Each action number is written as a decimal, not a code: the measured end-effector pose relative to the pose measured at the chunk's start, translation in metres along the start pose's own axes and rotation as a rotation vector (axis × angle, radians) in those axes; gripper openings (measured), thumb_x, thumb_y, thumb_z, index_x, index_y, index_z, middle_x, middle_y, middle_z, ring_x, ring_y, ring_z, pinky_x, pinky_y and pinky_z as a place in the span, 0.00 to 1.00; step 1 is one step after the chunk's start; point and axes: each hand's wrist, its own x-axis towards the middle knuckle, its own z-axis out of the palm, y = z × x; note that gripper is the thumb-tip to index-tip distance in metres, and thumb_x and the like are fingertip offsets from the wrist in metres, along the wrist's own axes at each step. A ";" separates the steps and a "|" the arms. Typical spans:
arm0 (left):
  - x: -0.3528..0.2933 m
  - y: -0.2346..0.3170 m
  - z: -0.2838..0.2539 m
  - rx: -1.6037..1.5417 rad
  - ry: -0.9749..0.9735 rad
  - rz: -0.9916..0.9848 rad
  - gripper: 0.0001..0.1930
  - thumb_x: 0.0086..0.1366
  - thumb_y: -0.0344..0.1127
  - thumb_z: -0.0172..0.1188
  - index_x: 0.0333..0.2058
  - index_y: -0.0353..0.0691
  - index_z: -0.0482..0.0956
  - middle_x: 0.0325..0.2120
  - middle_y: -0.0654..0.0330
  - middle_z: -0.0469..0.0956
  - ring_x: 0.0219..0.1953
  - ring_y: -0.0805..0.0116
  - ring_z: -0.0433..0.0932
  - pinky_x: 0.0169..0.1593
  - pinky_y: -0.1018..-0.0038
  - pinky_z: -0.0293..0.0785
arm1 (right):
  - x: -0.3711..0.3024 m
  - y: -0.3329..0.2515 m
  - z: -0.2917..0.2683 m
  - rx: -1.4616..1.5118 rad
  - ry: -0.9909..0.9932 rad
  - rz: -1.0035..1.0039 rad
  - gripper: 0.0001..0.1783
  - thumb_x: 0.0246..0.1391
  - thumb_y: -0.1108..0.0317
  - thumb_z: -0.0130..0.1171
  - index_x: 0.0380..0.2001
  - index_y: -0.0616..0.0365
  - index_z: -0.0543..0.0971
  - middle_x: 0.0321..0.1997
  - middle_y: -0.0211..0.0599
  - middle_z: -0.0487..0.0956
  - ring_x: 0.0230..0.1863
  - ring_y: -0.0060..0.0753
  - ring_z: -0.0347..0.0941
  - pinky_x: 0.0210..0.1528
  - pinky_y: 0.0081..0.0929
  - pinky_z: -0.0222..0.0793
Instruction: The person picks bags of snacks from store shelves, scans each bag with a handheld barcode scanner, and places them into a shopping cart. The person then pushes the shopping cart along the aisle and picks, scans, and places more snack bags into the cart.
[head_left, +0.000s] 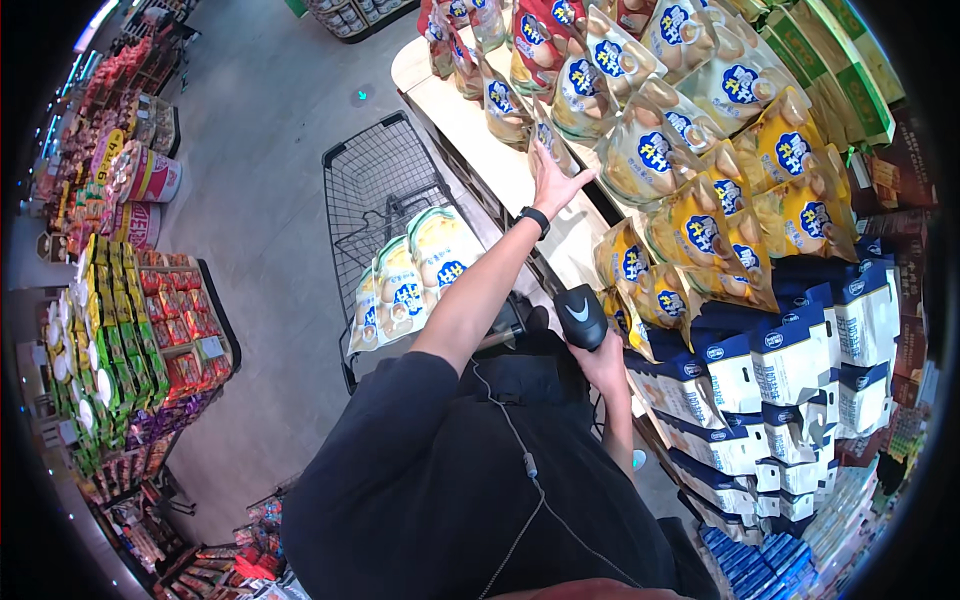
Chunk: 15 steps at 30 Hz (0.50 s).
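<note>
Two hands in view, both the person's own; left hand [553, 180] stretched forward, fingers spread open, palm and fingertips against a pale snack bag [551, 143] standing on the light wooden shelf [470, 115]; black watch [535, 219] on that wrist; right hand [600, 357] low by the body, closed around a black handheld scanner [581, 315], its head pointing at yellow snack bags [640, 285]; blue-and-white boxes [790, 350] stacked just right of it; black wire cart [375, 170] beside the shelf, holding pale bags [410, 280].
</note>
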 end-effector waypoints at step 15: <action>-0.060 -0.012 -0.157 -0.289 0.041 0.015 0.18 0.81 0.44 0.55 0.47 0.32 0.83 0.34 0.64 0.83 0.36 0.78 0.74 0.41 0.74 0.74 | 0.012 0.010 -0.024 0.201 -0.035 -0.025 0.21 0.53 0.71 0.76 0.49 0.64 0.84 0.44 0.46 0.89 0.47 0.32 0.85 0.55 0.33 0.77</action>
